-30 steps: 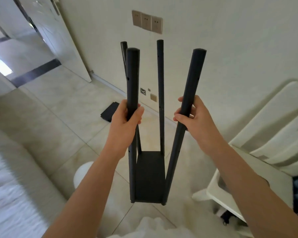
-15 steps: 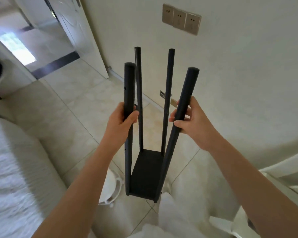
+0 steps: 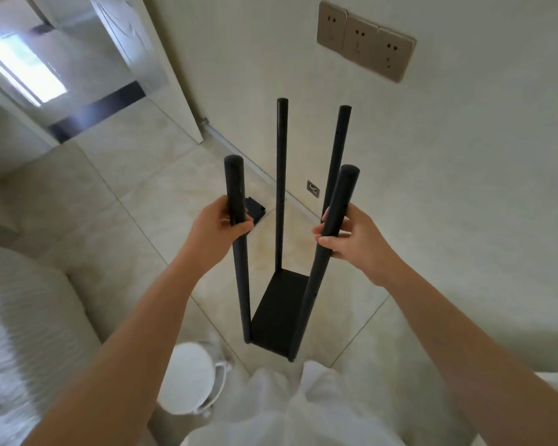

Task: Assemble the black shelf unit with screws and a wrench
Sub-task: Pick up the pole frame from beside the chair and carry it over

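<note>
Four posts rise from one bottom panel; shelf unit [image 3: 279, 312] upright over tiled floor [image 3: 136, 226]. Your left hand [image 3: 218, 231] grips near-left post [image 3: 237, 239], right hand [image 3: 350, 239] grips near-right post [image 3: 327, 249]. Looks light, stiff, smooth-coated; posts may splay, so hold low near panel.

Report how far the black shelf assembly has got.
Done: four black poles stand joined to one bottom shelf panel. In hand: the left hand grips the near left pole, and the right hand grips the near right pole. Left: another black panel lies on the floor, unfitted; no wrench or screws visible.
</note>
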